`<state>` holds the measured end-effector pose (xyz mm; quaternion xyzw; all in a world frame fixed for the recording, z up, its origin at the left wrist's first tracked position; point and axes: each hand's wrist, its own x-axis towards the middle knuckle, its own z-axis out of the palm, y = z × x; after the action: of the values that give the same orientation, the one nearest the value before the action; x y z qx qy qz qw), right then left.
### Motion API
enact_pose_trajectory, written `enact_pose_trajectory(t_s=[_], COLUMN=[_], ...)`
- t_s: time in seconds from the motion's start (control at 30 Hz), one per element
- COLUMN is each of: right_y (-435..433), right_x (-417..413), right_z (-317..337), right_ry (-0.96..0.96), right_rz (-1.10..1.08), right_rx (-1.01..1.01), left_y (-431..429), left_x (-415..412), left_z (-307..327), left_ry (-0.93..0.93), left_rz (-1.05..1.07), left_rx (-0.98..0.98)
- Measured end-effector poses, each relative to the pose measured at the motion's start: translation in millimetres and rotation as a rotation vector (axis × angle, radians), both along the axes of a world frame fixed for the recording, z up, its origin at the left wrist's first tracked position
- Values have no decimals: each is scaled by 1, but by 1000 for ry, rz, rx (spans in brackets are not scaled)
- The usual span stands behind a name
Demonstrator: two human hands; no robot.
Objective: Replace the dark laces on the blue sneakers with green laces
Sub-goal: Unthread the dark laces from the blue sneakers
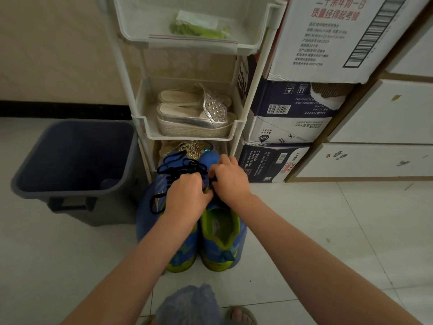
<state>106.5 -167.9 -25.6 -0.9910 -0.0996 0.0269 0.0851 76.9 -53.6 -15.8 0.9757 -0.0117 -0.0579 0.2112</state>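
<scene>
Covering the tongue area of the blue sneakers [220, 252], the left hand [185, 195] and the right hand [230, 181] are held close together with knuckles nearly touching, so the eyelets beneath them are hidden. Both sets of fingers are curled downward into the dark laces [174, 168]. The right hand's fingertips are seen pinched on a strand, but what the left fingers hold cannot be told, as they are folded under the palm. Loose loops of lace are spread beyond and to the left of the left hand, over the left shoe's forefoot. The sneaker toes, beyond the hands, are tucked under the lowest tier of a white rack [187, 137] and partly lost in shadow. Green laces [201, 31], blurred inside a clear bag, are seen far beyond the hands on the top tray. A grey bin [112, 207] is set left of the left hand, and stacked cartons [288, 127] are set right of the right hand. Bare tiled floor [328, 231] is left open on the near right side.
</scene>
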Motion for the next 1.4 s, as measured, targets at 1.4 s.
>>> enact_pose_trajectory(t_s=[1.4], right_y=[-2], right_x=[-2], right_z=[-6], right_ry=[-70], right_rz=[-75], right_rx=[9], left_y=[3], left_x=[-14], left_z=[4], left_ry=[-27], left_rz=[152], left_rx=[-209])
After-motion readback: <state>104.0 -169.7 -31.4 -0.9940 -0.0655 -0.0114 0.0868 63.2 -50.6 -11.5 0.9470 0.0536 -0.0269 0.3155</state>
